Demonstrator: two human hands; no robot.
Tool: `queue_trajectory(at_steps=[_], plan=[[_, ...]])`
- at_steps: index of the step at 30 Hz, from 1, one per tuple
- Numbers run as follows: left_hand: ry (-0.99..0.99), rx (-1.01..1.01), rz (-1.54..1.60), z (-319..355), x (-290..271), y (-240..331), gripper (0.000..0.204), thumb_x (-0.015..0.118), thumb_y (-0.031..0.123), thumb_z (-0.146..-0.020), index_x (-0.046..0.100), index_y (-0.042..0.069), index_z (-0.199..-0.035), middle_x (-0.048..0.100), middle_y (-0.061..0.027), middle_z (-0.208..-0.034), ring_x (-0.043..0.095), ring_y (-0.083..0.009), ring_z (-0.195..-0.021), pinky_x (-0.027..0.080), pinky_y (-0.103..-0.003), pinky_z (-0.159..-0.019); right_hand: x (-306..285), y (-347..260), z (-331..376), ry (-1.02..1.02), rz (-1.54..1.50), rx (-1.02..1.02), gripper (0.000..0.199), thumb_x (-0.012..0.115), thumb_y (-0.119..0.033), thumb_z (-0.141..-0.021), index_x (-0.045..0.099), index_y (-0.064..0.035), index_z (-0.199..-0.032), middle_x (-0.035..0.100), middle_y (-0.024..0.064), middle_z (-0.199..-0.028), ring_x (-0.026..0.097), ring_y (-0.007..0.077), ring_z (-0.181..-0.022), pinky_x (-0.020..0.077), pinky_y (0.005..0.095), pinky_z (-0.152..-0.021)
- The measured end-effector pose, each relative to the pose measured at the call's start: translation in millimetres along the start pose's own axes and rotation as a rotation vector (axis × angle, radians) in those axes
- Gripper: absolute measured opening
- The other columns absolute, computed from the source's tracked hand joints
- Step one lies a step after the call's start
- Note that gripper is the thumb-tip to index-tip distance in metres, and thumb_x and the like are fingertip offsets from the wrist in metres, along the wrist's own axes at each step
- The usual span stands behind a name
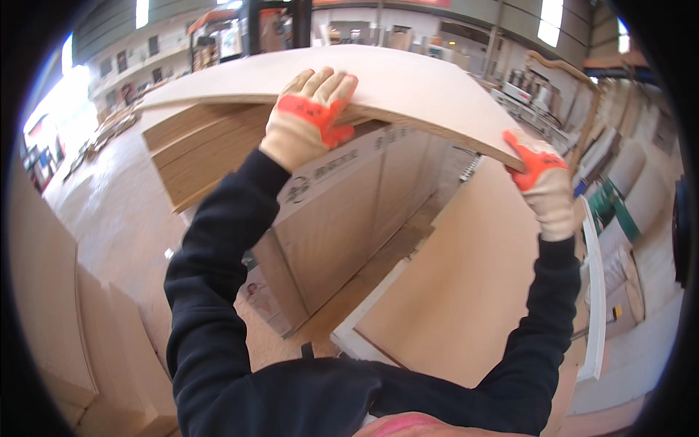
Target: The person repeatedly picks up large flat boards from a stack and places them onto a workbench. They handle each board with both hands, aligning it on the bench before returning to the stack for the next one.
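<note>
A wide, pale wooden board point(415, 76) is raised at chest height in front of me, its layered edge facing me. My left hand point(309, 120), in a cream glove with orange coating, lies against the near edge. Its fingers stretch flat over the top face, and its thumb points right along the edge. At the right corner my right hand point(539, 175), gloved the same way, is closed around the board's edge. Beneath the left part of the board is a stack of brown boards point(207, 149). The undersides of my right fingers are partly hidden.
Below the raised board stands a large wrapped carton point(328, 226). A tan panel point(444, 284) with a white edge lies at the right. Brown panels point(44, 291) stand at the left. Machinery point(524, 95) and rolled material point(626, 167) are at the far right.
</note>
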State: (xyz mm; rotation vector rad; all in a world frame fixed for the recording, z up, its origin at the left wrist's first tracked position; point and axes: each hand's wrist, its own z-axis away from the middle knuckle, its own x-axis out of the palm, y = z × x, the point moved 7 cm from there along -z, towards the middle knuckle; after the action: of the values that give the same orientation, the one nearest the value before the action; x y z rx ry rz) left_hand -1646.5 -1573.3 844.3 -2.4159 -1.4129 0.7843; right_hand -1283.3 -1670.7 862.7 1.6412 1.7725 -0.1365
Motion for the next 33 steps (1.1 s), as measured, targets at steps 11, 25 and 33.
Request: queue_trajectory(at_steps=[11,25,33], plan=[[-0.330,-0.270,-0.055,-68,32,93,0.041,0.076,0.032,-0.093,0.074,0.022,-0.133,0.078,-0.0104,-0.124,0.075,-0.0327,-0.109,0.058,-0.044,-0.098,-1,95,75,-0.119,-0.120,0.192,0.054,0.074,-0.014,-0.094,0.065,-0.0184,-0.147,0.069,0.0094,-0.144,0.068,0.0319,-0.124,0.0547,0.0379,-0.106],[0.215,-0.004,0.137,2,-288,257,0.043,0.081,0.028,-0.089,0.075,0.010,-0.128,0.077,-0.0095,-0.126,0.073,-0.0289,-0.118,0.054,-0.047,-0.107,-310,11,255,0.023,-0.027,-0.002,0.050,0.078,-0.005,-0.087,0.071,-0.0039,-0.136,0.075,0.0182,-0.129,0.070,0.0365,-0.123,0.0513,0.0445,-0.112],[0.961,-1.020,0.493,203,-402,154,0.057,0.059,0.032,-0.114,0.050,-0.009,-0.153,0.062,-0.0250,-0.149,0.060,-0.0341,-0.139,0.049,-0.048,-0.118,-390,88,383,-0.124,-0.050,0.559,0.056,0.079,-0.010,-0.090,0.065,-0.0018,-0.143,0.067,0.0195,-0.145,0.063,0.0336,-0.137,0.0478,0.0386,-0.116]])
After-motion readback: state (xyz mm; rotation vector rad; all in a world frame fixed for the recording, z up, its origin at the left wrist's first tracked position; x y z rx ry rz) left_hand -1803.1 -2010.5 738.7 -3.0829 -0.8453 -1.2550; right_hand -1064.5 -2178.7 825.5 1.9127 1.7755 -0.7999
